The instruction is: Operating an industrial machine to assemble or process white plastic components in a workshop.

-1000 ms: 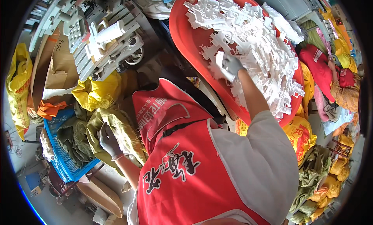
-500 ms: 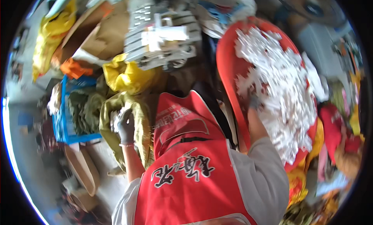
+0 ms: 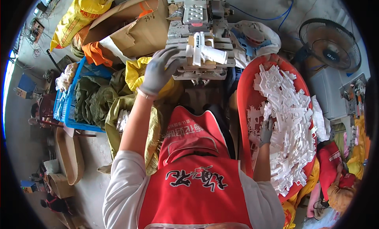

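Note:
My left hand point(image 3: 158, 72), in a grey glove, reaches over the near left side of a metal press bed. Its fingers are stretched out and apart, with nothing in them. Close to its fingertips a white plastic toy pistol point(image 3: 211, 53) lies on the fixture point(image 3: 191, 51) of the machine. My gloved right hand point(image 3: 267, 133) is down in a red oval tub point(image 3: 245, 90) heaped with white plastic pistol-shaped pieces point(image 3: 290, 122). A white piece point(image 3: 268, 109) shows at its fingertips, and the fingers look closed on it.
An olive woven sack point(image 3: 152, 130) holding white pieces stands at my left, beside a blue basket point(image 3: 85, 124) of green cloth. Behind them are a cardboard box point(image 3: 138, 33) and yellow bags point(image 3: 89, 9). A black fan point(image 3: 329, 45) stands at the far right.
My left hand has risen out of the olive sack and gone forward to the machine. My right hand stays in the tub. The view has shifted, bringing more of the machine in.

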`<state>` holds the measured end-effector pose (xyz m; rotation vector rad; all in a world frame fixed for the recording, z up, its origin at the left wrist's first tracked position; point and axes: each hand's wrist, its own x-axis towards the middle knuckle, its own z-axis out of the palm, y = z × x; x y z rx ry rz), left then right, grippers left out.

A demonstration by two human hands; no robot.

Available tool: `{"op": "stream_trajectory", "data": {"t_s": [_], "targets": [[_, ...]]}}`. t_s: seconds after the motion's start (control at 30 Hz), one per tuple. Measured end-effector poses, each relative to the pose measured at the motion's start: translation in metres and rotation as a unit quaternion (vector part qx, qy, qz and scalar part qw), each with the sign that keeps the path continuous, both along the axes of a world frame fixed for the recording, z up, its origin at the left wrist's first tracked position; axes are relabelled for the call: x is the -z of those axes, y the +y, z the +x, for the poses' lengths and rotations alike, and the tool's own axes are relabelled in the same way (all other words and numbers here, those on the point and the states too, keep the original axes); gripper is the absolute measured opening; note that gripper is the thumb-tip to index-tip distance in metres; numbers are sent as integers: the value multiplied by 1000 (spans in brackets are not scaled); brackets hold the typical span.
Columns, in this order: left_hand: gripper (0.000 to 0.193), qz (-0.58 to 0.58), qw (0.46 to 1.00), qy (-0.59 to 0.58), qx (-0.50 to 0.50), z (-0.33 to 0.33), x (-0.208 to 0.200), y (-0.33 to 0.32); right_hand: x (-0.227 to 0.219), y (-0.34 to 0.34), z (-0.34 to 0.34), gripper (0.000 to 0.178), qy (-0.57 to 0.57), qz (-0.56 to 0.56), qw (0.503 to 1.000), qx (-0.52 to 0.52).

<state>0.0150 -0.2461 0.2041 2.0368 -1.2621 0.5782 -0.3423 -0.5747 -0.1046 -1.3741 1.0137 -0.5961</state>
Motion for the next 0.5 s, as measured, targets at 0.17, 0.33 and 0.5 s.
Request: {"op": "stream_trajectory", "data": {"t_s": [0.17, 0.33, 0.5], "targets": [[33, 65, 974, 211, 56, 32, -1, -37, -35, 8, 8, 45, -17, -115, 992, -53], [31, -23, 993, 102, 59, 30, -2, -29, -173, 37, 81, 42, -93, -217, 966, -103], [26, -161, 977, 134, -42, 34, 27, 19, -264, 63, 180, 49, -147, -425, 850, -273]]}}
